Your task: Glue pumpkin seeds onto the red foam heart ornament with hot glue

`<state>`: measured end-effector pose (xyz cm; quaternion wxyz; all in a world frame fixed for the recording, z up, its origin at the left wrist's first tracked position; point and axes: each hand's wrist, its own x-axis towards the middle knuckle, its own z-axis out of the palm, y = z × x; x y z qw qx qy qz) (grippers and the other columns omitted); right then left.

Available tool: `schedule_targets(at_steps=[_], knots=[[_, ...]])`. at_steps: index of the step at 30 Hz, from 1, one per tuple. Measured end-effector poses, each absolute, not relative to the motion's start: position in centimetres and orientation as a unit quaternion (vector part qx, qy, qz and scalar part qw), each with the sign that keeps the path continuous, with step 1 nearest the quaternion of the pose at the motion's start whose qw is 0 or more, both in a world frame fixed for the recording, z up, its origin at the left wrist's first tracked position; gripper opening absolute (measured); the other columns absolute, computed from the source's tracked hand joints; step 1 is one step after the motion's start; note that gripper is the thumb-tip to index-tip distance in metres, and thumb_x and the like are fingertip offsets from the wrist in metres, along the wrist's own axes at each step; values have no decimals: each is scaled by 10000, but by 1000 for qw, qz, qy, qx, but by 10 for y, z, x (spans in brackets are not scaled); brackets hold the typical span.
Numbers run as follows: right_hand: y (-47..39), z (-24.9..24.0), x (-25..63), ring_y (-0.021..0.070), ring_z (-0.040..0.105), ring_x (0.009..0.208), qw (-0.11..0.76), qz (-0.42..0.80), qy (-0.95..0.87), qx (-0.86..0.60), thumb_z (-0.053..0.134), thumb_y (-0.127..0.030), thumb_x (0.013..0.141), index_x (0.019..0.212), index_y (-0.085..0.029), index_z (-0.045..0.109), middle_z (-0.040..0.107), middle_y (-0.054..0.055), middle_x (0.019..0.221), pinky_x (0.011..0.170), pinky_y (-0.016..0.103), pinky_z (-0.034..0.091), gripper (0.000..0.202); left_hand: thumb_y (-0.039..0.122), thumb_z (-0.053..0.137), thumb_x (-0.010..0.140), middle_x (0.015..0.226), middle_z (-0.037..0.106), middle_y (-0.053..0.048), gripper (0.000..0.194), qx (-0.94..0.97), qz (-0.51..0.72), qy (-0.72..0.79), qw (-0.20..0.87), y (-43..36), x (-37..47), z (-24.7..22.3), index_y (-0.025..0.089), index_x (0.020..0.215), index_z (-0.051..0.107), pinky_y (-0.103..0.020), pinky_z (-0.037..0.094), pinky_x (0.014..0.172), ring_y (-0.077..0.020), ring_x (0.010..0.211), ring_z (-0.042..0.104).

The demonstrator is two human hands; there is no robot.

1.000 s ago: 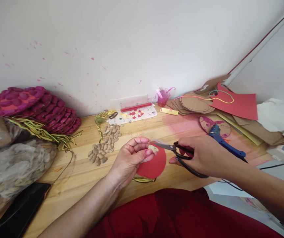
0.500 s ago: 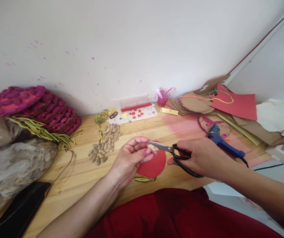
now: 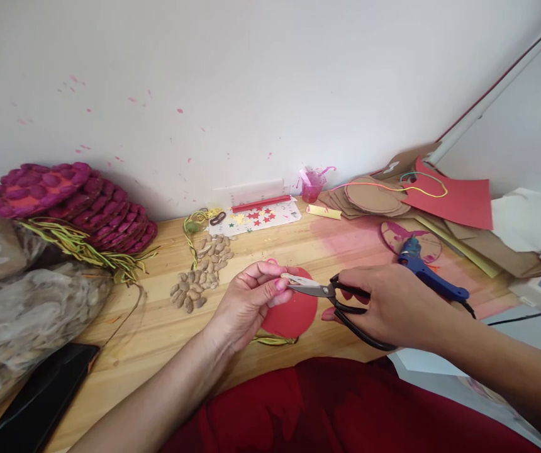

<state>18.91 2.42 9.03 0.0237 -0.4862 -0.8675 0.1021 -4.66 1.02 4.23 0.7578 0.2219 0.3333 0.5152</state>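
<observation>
My left hand [image 3: 254, 296] pinches a small pale peanut shell [image 3: 290, 280] between thumb and fingertips. My right hand [image 3: 388, 299] grips black-handled scissors [image 3: 329, 292], its fingers through the handle loops. The blades point left and stand apart, reaching to the shell at my left fingertips. Whether they touch it I cannot tell. Below the hands a red paper disc [image 3: 294, 311] lies on the table, partly hidden by them. Yellow-green strings [image 3: 275, 340] stick out at its near edge. Several loose peanut shells [image 3: 209, 261] are heaped to the left of my hands.
On the left are a stack of magenta shell-covered discs [image 3: 77, 204], a plastic bag [image 3: 34, 327] of shells and a black flat object [image 3: 39, 399]. A blue glue gun [image 3: 428, 274], cardboard discs [image 3: 372, 194] and red paper [image 3: 459, 198] are at right. A stained cup [image 3: 312, 187] stands behind.
The scissor blades have spread apart and tipped at the shell, and my right hand has shifted slightly right. My left hand keeps its pinch in nearly the same place.
</observation>
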Motion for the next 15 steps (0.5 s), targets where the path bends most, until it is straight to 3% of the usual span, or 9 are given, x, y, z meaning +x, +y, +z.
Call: schedule_targets(at_steps=[8, 15], knots=[[24, 89, 187, 127, 367, 498, 35, 115, -865, -487, 588, -332, 805, 636, -227, 397, 512, -34, 545, 514, 277, 222, 275, 129, 914, 585, 845, 770, -35, 288, 188, 524, 356, 751, 11, -44, 40, 131, 782, 704, -127, 590, 609, -114, 701, 733], [26, 92, 188, 125, 376, 513, 39, 157, -868, -470, 623, -356, 820, 650, -228, 405, 509, -47, 555, 505, 267, 242, 306, 137, 883, 652, 880, 775, -51, 226, 207, 533, 351, 741, 10, -44, 39, 132, 814, 726, -128, 591, 632, -112, 741, 733]])
